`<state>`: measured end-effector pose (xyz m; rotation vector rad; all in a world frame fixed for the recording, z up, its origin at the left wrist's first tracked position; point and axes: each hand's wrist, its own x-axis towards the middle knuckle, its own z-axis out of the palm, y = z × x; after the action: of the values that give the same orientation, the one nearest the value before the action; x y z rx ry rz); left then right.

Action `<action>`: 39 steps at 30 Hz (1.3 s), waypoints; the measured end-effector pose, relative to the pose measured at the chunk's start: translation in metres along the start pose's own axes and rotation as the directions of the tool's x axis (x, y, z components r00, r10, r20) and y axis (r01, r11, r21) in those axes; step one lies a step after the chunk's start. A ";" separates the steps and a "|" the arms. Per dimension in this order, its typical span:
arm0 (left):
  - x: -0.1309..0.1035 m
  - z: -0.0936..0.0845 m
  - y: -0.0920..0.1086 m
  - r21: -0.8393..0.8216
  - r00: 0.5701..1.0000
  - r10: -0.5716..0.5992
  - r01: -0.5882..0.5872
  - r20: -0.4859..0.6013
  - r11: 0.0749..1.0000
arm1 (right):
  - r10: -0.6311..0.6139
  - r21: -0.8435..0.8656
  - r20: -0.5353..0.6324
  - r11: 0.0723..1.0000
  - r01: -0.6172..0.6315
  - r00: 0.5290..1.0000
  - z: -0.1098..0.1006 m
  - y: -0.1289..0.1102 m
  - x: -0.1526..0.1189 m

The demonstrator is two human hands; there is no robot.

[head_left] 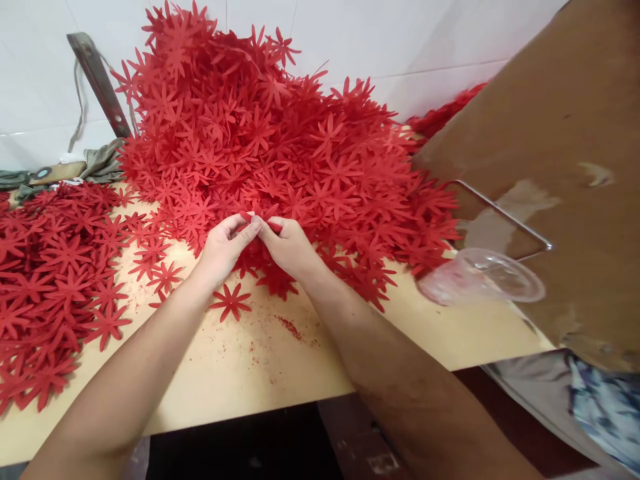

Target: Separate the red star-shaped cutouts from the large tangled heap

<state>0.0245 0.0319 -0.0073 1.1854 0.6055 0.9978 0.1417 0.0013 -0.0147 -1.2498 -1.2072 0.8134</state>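
My left hand (223, 245) and my right hand (289, 247) meet at the front of a tall heap of red flower-shaped pieces (280, 153). Between my pinched fingertips is a small red piece (274, 227), held by both hands; its outline is mostly covered by the fingers. A single red flower (231, 303) lies flat on the pale table (225, 373), below my hands. Red crumbs are scattered on the tabletop near it.
Another pile of red flowers (55, 267) covers the table's left side. At right, a clear plastic cup (480, 277) lies on its side beside a brown board (565, 153) with a metal wire handle (505, 215). A metal bracket (100, 83) and cloth (103, 162) are at back left.
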 end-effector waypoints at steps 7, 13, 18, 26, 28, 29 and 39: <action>0.002 -0.005 0.002 -0.097 0.990 -0.054 0.042 -0.129 0.994 | -0.058 0.194 0.262 0.981 0.006 0.963 -0.001 0.006 -0.003; 0.005 -0.005 0.007 -0.143 0.937 -0.142 0.100 -0.321 0.985 | -0.041 0.198 0.243 0.980 -0.008 0.969 -0.003 0.009 -0.002; 0.010 -0.018 0.013 -0.176 0.902 -0.151 0.085 -0.404 0.981 | 0.040 0.209 0.100 0.976 -0.061 0.994 -0.005 0.006 -0.001; 0.000 -0.001 0.012 -0.041 0.976 -0.091 0.084 -0.196 0.996 | 0.050 0.171 0.080 0.983 -0.064 0.996 -0.005 0.001 0.000; -0.003 0.003 0.012 0.006 0.988 -0.079 0.080 -0.130 0.997 | 0.020 0.156 0.056 0.987 -0.028 0.998 -0.004 0.002 0.001; -0.004 0.004 0.013 0.031 0.990 -0.074 0.078 -0.118 0.996 | 0.008 0.159 0.055 0.987 -0.017 0.998 -0.004 0.003 0.001; 0.001 -0.005 0.008 -0.076 0.970 -0.109 0.095 -0.216 0.993 | -0.026 0.242 0.289 0.969 -0.047 0.957 -0.004 0.002 -0.005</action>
<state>0.0185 0.0352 -0.0008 0.9835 0.7955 1.0606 0.1450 -0.0039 -0.0173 -0.9555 -1.2861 1.1488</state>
